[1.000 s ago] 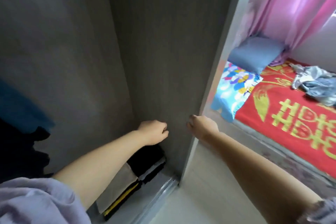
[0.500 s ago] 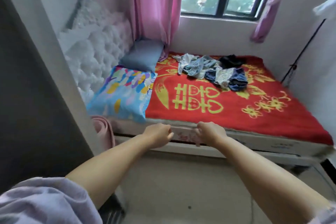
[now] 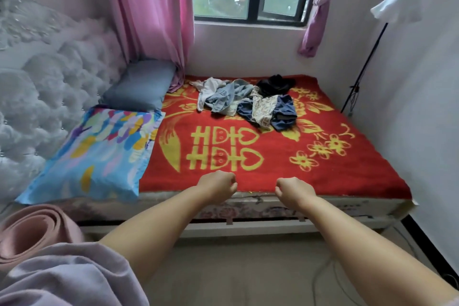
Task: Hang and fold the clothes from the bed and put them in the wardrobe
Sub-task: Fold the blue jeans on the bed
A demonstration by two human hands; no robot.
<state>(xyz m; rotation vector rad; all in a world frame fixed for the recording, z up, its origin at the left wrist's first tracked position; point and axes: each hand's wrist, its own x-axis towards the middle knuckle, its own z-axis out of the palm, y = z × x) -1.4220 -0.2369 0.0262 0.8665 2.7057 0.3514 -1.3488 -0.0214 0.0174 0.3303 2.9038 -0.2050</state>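
Fingers of left hand [image 3: 218, 187] and right hand [image 3: 293, 190] curl, holding nothing, near blanket [image 3: 347, 176] bearing yellow "囍".

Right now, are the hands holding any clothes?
No, the left hand and right hand are curled and empty; the clothes lie across the bed.

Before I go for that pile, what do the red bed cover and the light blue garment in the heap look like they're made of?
The red bed cover looks like a thick, fuzzy woven blanket, matte, with its yellow pattern worked into the pile and a ragged near edge. The light blue garment looks like washed denim or a similar cotton: faded, matte, lying in stiff-looking folds. Neither can be told for certain from here.
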